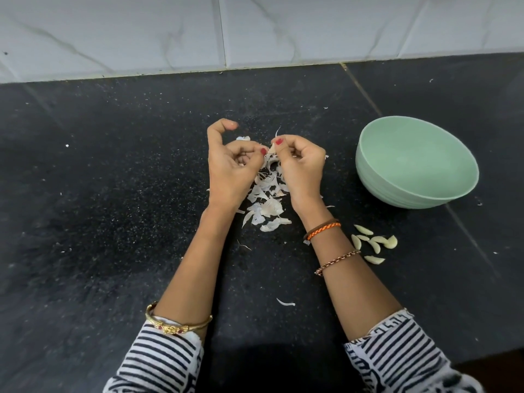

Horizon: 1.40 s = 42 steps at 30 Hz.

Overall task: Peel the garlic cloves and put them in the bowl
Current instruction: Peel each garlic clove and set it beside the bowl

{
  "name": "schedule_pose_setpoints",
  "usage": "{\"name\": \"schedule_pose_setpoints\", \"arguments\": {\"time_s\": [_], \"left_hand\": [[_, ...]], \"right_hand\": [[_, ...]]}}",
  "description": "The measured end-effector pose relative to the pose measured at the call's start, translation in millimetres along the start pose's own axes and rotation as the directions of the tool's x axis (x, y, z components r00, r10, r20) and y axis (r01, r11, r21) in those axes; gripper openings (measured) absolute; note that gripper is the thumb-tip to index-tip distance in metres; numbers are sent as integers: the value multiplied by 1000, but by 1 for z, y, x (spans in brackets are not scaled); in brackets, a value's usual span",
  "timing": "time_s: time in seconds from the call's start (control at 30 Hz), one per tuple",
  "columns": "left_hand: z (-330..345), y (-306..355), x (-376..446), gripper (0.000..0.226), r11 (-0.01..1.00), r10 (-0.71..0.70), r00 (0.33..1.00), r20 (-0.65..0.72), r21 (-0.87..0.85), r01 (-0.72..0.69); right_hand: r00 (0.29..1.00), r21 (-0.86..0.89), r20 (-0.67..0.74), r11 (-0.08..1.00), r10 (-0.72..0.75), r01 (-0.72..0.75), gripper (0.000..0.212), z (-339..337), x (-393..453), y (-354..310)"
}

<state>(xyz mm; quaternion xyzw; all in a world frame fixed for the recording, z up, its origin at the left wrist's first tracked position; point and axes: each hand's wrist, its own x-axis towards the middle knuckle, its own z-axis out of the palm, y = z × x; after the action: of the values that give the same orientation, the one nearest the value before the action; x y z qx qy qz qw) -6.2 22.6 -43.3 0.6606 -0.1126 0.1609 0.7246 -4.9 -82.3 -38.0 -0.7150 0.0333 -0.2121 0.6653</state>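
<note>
Worktop (113, 194): we note a black speckled stone surface backed by a pale marbled tile wall (255, 29); dry flecks of skin are scattered across it.
Bowl (416, 163): pale green, standing on the worktop to the right of the hands, well apart from them; we see nothing in it.
Peel pile (266, 205): a loose heap of papery skins lies under and between the wrists, directly below the working point.
Peeled cloves (374, 243): several bare cloves lie in a cluster on the worktop beside the right forearm, near the bowl but not in it.
Left hand (232, 165): fingers curled inward; the thumb tip sits at the clove, and we cannot tell what else the palm holds.
Right hand (302, 163): thumb and forefinger pinch the garlic clove (272, 149), held above the pile.
Step in hand: we judge peeling is under way. Hold the clove firmly by one end, lift the skin with a nail and strip lengthwise over the pile.
Obstruction: nothing blocks the path to the bowl; loose skins may cling to the cloves when they are transferred.
</note>
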Motion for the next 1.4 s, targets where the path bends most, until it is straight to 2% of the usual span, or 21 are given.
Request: {"name": "schedule_pose_setpoints", "arguments": {"time_s": [0.13, 0.23, 0.33, 0.8, 1.03, 1.2, 1.4], "left_hand": [[-4, 1, 2, 31, 996, -23, 996, -87, 83, 30], [-3, 3, 1, 13, 979, -27, 999, -19, 201, 31], [-3, 2, 1, 15, 963, -23, 999, 37, 271, 12], [-8, 0, 1, 12, 884, -33, 996, 85, 468, -11], [-4, -2, 1, 20, 883, -11, 996, 89, 467, -32], [0, 0, 0, 18, 893, 30, 996, 83, 446, -64], [-2, 3, 2, 11, 943, 7, 1000, -23, 332, 1]], "right_hand": [[998, 72, 30, 996, 55, -57, 17, -1, 0, -3], [995, 88, 62, 992, 80, -85, 14, -1, 0, -4], [993, 82, 83, 992, 89, -96, 15, -3, 0, -3], [995, -131, 98, 991, -14, 27, 6, -3, 2, 3], [998, -104, 64, 995, 12, -5, 7, -3, 3, 2], [997, -74, 76, 997, -7, 13, 11, -5, 3, 0], [973, 68, 208, 991, 99, -115, 8, -5, 3, -1]]}}
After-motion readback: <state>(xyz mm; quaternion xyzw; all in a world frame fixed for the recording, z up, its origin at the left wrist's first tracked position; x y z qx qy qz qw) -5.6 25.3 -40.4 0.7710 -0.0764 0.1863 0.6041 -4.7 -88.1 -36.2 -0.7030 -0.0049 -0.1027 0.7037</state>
